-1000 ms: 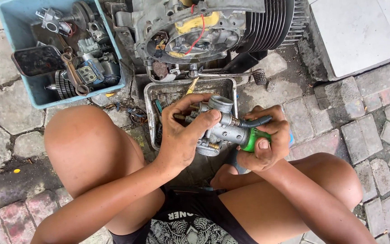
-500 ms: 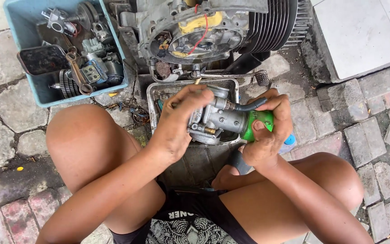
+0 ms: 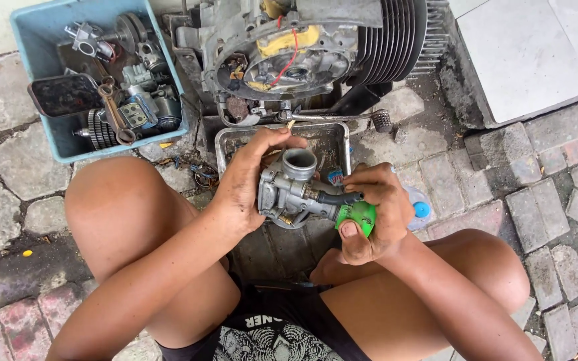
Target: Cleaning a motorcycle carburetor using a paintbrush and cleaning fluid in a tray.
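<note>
The left grip [image 3: 245,184] clasps the grey carburetor [image 3: 292,194]; the right grip [image 3: 379,214] is closed around a green-handled tool [image 3: 358,215] above a metal tray [image 3: 336,137].

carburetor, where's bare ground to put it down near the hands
Bare paving right of the metal tray, before the white slab, and left of the left knee below the blue bin. Crowded: bin, tray, engine.
</note>
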